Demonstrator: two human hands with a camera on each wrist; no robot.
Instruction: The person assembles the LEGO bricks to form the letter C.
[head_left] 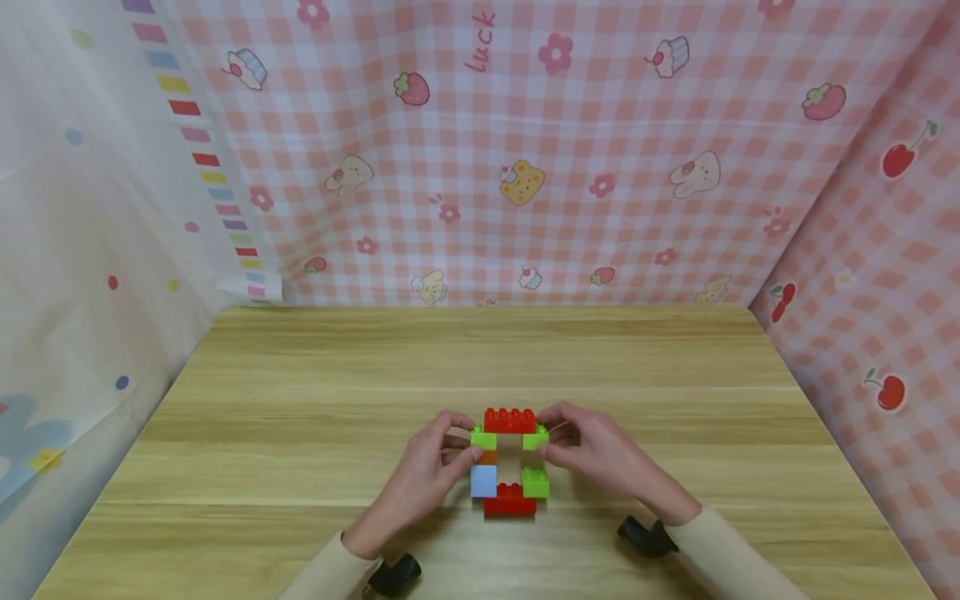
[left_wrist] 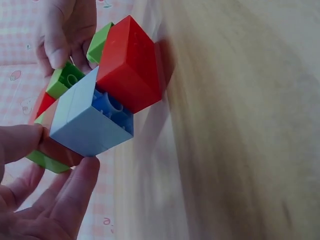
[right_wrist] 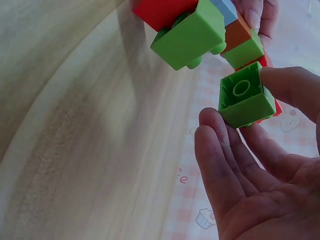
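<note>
Toy building bricks form an open frame between both hands. Its base is a red brick [head_left: 510, 506]; another red brick [head_left: 510, 422] spans the top. The left side stacks a light blue brick [left_wrist: 77, 117], an orange brick [head_left: 487, 457] and a green brick [head_left: 484, 441]. My left hand [head_left: 431, 467] pinches this stack around the orange brick. My right hand [head_left: 596, 446] pinches the upper right green brick [right_wrist: 247, 102], whose hollow underside shows. Below it, apart by a gap, a studded green brick [head_left: 535, 482] sits on the base's right end.
The wooden table [head_left: 300, 375] extends around the bricks. A pink checked cloth [head_left: 465, 167] hangs behind it, with cloth on both sides as well. Black wrist mounts [head_left: 647, 537] hang near both cuffs.
</note>
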